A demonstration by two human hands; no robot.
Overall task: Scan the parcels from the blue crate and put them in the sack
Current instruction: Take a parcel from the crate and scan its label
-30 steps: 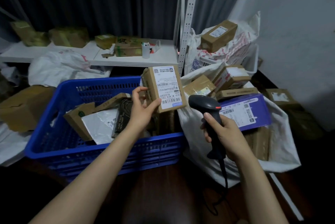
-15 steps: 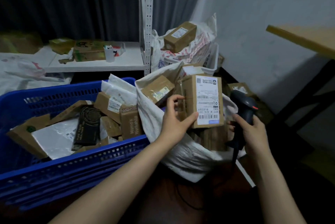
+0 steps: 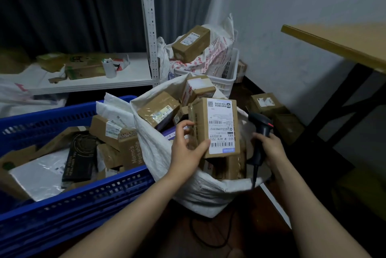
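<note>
One parcel (image 3: 215, 128) hangs just above the sack (image 3: 200, 193), the left hand (image 3: 188, 151) gripping its lower corner, thumb on the front face. It looks light and rigid; the long edges suit holding. At the right rim of the sack, the right hand (image 3: 269, 149) clasps the scanner (image 3: 261, 132).

Person's arms only: left hand (image 3: 186, 153) and right hand (image 3: 269, 149) are bare. Left forearm (image 3: 129, 216) and right forearm (image 3: 309, 211) are bare right down to the bottom frame edge. Wrists slim, forearms smooth. Light is dim, so fingernails and finer surface detail can't be made out.
</note>
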